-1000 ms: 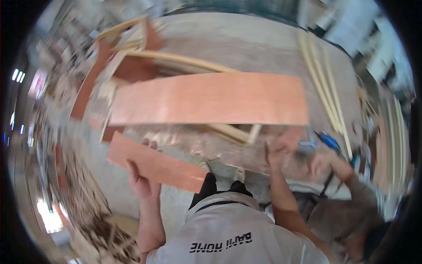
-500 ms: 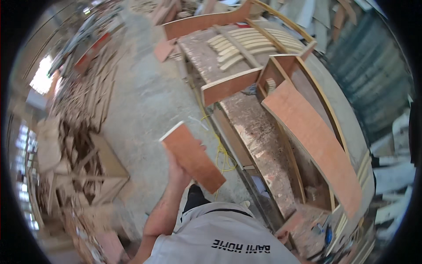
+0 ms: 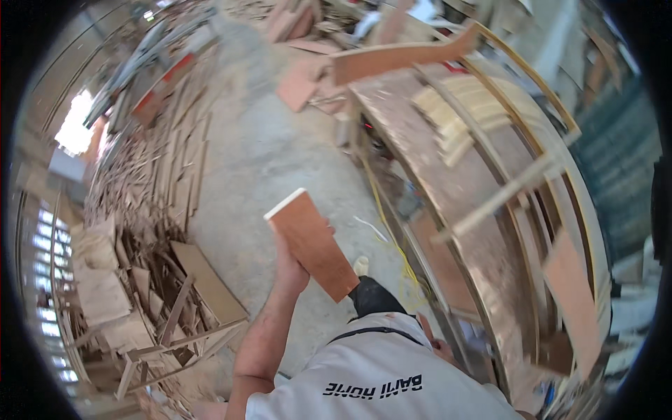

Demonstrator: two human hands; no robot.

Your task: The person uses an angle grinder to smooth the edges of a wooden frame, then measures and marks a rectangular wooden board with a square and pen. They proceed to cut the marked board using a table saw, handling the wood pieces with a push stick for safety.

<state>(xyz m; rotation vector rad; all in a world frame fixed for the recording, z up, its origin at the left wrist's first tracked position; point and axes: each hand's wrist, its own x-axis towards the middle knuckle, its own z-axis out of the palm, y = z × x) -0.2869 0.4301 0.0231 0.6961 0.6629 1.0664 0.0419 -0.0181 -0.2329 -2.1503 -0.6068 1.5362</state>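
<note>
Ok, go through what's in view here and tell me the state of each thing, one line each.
Left hand: raised, gripping the board from its left edge.
Reddish board: held off the floor, tilted, pale end up.
Right hand: low at the person's side, mostly hidden, grip unclear.
Workbench: standing, dusty, loaded with wood strips.
Scrap wood pile: lying jumbled on the floor.
Yellow cable: trailing loose on the floor.

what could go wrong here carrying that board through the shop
The left hand alone holds the reddish board, from underneath near one edge, so it could tip or slip out of that grip. A yellow cord trails across the concrete floor beside the long workbench, right by the person's foot: a likely trip point. Loose wood offcuts are heaped along the left side, narrowing the walking path.
</note>
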